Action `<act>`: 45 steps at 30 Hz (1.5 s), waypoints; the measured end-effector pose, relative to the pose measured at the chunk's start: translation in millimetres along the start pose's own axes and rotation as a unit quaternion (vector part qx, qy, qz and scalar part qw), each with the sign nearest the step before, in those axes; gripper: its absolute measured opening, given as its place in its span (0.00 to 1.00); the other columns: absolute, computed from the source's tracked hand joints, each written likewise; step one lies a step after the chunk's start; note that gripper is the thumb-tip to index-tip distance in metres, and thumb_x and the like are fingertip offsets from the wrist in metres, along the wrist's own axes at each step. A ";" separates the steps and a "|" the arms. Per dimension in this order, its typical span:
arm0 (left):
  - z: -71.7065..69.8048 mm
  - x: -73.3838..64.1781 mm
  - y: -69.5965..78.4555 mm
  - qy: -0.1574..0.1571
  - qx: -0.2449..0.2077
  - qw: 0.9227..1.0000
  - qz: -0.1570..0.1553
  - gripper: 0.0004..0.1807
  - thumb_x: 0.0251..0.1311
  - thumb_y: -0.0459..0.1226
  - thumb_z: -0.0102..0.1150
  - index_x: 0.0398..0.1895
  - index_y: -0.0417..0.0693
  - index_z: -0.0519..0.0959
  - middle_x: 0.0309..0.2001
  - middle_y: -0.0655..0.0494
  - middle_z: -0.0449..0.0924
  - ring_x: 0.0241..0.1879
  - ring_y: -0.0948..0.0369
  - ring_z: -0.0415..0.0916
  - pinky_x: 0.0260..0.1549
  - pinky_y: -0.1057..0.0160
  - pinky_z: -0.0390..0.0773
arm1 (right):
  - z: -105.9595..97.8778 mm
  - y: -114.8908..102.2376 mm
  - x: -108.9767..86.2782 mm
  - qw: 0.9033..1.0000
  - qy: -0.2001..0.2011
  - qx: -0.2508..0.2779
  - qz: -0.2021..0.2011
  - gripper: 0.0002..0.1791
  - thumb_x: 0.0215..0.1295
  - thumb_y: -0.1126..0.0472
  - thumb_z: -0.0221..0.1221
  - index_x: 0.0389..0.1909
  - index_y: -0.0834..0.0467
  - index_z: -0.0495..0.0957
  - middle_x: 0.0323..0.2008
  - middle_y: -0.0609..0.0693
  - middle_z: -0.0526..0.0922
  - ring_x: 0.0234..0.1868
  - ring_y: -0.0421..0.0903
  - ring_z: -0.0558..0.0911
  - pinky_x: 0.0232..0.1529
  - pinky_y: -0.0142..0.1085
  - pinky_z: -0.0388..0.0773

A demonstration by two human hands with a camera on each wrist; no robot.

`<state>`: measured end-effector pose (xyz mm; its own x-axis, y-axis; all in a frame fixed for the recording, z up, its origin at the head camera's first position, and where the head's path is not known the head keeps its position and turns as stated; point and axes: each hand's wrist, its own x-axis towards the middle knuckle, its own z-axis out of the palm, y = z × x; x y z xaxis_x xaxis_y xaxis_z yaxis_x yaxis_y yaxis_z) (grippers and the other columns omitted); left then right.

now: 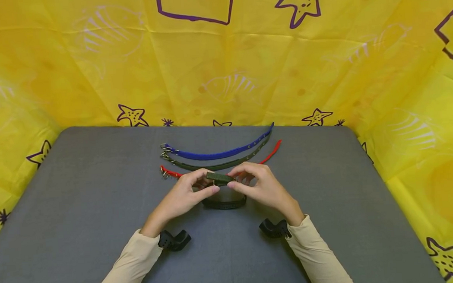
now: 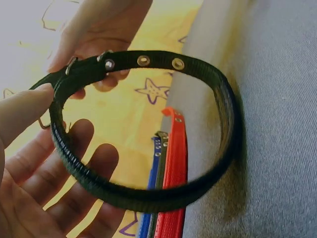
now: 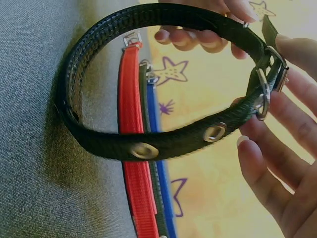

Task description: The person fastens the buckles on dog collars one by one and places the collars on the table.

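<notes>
A dark green collar point(image 1: 218, 177) is bent into a closed loop between my two hands, above the middle of the table. My left hand point(image 1: 186, 194) pinches its upper part between thumb and fingers from the left. From the right, my right hand point(image 1: 266, 187) pinches it at the metal buckle point(image 3: 281, 69), where the thumb lies by the strap's short upright end point(image 3: 269, 32). Beside the buckle hangs a D-ring point(image 3: 264, 96). Metal eyelets point(image 2: 143, 60) run along the strap. The loop's far side from the fingers hangs low, close over the grey cloth.
Beyond my hands lie a blue collar point(image 1: 215, 155), a second green collar point(image 1: 216, 166) and a red collar point(image 1: 271, 154), stretched side by side with buckles to the left. The grey table point(image 1: 78, 202) ends at a yellow printed curtain point(image 1: 183, 66) behind and at the sides.
</notes>
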<state>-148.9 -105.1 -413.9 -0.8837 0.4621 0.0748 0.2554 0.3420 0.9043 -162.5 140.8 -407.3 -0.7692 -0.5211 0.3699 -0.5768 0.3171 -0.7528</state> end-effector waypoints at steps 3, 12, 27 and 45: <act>1.4 -0.6 0.8 0.000 -0.004 1.000 0.008 0.10 0.65 0.43 0.63 0.47 0.54 0.80 0.38 0.59 0.85 0.38 0.63 0.80 0.40 0.64 0.77 | 1.3 0.2 0.1 1.000 0.005 0.005 -0.017 0.11 0.61 0.63 0.69 0.45 0.55 0.84 0.40 0.48 0.86 0.38 0.39 0.83 0.36 0.36 0.82; 6.0 -0.4 1.1 0.001 0.002 1.000 0.019 0.08 0.66 0.42 0.63 0.46 0.53 0.79 0.36 0.59 0.83 0.35 0.64 0.77 0.36 0.65 0.76 | 4.5 0.1 3.1 0.995 0.014 -0.006 -0.095 0.13 0.59 0.66 0.69 0.46 0.56 0.86 0.41 0.50 0.87 0.38 0.40 0.82 0.36 0.35 0.80; 6.6 -1.1 -1.0 0.018 0.026 0.999 0.039 0.10 0.66 0.41 0.63 0.47 0.52 0.77 0.42 0.59 0.82 0.40 0.65 0.74 0.40 0.66 0.73 | 4.5 0.4 1.2 0.994 0.010 -0.024 -0.108 0.15 0.61 0.66 0.68 0.50 0.57 0.85 0.40 0.48 0.85 0.36 0.41 0.80 0.35 0.33 0.79; 7.5 -0.9 -0.4 0.004 0.019 0.999 0.048 0.10 0.68 0.40 0.60 0.50 0.53 0.77 0.47 0.60 0.82 0.41 0.65 0.74 0.42 0.66 0.73 | 9.9 2.1 2.5 0.991 0.023 -0.022 -0.129 0.11 0.53 0.75 0.59 0.31 0.56 0.81 0.30 0.48 0.81 0.30 0.38 0.77 0.32 0.31 0.77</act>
<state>-145.2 -99.5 -417.4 -0.8579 0.4872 0.1633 0.3529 0.3276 0.8764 -163.0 132.4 -413.3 -0.6052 -0.5537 0.5719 -0.7670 0.2130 -0.6053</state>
